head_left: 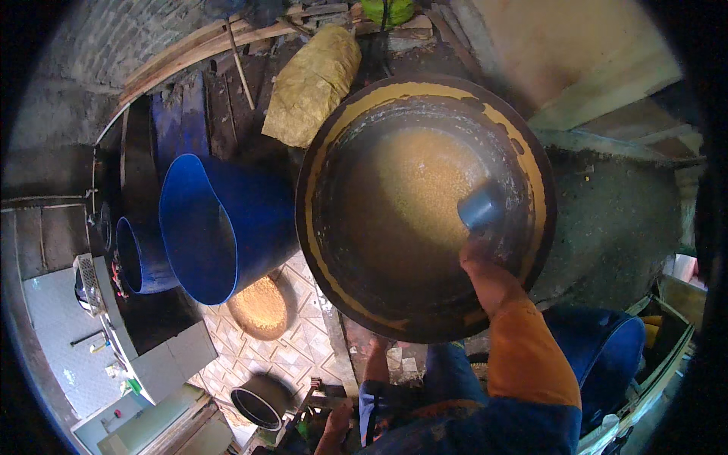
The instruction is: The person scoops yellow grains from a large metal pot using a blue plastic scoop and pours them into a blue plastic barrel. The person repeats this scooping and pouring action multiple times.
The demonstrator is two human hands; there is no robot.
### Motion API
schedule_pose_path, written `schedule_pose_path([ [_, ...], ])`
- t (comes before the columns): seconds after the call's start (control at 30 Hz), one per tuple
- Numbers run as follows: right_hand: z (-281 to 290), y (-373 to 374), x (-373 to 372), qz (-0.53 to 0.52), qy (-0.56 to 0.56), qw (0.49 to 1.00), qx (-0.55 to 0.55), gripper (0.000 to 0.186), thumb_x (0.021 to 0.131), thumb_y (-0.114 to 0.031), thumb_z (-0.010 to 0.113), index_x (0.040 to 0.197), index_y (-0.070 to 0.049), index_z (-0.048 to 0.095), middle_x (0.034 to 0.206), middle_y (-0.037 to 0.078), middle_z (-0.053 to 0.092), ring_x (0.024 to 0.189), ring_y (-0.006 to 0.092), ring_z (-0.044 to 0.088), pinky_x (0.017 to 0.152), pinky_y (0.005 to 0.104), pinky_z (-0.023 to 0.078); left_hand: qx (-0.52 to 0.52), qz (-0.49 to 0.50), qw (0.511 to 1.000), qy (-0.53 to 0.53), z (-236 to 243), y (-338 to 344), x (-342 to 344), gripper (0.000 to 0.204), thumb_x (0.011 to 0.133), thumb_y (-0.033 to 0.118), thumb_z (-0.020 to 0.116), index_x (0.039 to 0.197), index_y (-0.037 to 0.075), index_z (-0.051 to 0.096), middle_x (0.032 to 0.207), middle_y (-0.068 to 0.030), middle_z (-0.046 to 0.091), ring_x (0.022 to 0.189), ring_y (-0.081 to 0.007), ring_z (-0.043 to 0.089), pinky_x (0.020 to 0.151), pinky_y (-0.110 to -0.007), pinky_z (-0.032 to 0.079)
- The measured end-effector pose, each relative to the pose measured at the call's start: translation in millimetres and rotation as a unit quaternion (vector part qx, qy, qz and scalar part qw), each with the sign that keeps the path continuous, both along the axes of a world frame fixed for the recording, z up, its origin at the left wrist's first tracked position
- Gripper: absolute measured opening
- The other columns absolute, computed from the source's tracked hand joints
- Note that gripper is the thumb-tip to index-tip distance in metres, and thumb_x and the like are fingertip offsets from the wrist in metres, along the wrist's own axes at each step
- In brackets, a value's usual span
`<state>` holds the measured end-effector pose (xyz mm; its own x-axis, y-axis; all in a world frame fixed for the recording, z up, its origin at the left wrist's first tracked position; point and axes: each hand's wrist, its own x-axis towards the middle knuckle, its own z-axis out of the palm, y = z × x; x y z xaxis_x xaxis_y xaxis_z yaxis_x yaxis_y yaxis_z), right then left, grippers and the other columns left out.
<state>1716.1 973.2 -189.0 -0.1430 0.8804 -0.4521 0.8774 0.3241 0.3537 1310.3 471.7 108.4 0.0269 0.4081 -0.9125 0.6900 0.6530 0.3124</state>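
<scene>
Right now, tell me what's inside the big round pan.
Pale yellowish grains show in the pan; the blue cup and the right hand holding it cover whatever lies directly beneath them.

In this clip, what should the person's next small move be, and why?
Probably a short sweep of the blue-grey cup leftward through the pale grains: the right hand appears to hold the cup inside the large round pan, and it sits at the right side of the brightest patch of grains. Whether the cup already holds anything is hard to tell.
</scene>
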Motion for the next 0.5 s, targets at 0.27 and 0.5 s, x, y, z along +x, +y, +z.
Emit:
schedule_pose_path([
  [0.27,72,-58,-106,0.203,0.061,0.924,-0.319,0.024,0.083,-0.025,0.059,0.094,-0.012,0.076,0.096,0.009,0.073,0.089,0.0288,0.069,0.077,0.0426,0.053,0.017,0.357,0.926,-0.119,43,85,23,0.048,0.102,0.035,0.033,0.128,0.0,0.054,0.124,-0.013,0.061,0.117,-0.0214,0.055,0.104,-0.036,0.037],
  [0.5,30,-63,-246,-0.096,0.238,0.877,-0.406,0.03,0.092,-0.026,0.05,0.108,-0.009,0.068,0.108,0.013,0.067,0.099,0.029,0.064,0.083,0.0425,0.05,0.027,0.038,0.999,-0.02,-16,-28,-13,0.044,0.097,0.017,0.038,0.137,0.001,0.045,0.13,-0.0235,0.057,0.125,-0.0334,0.052,0.104,-0.04,0.041],
])
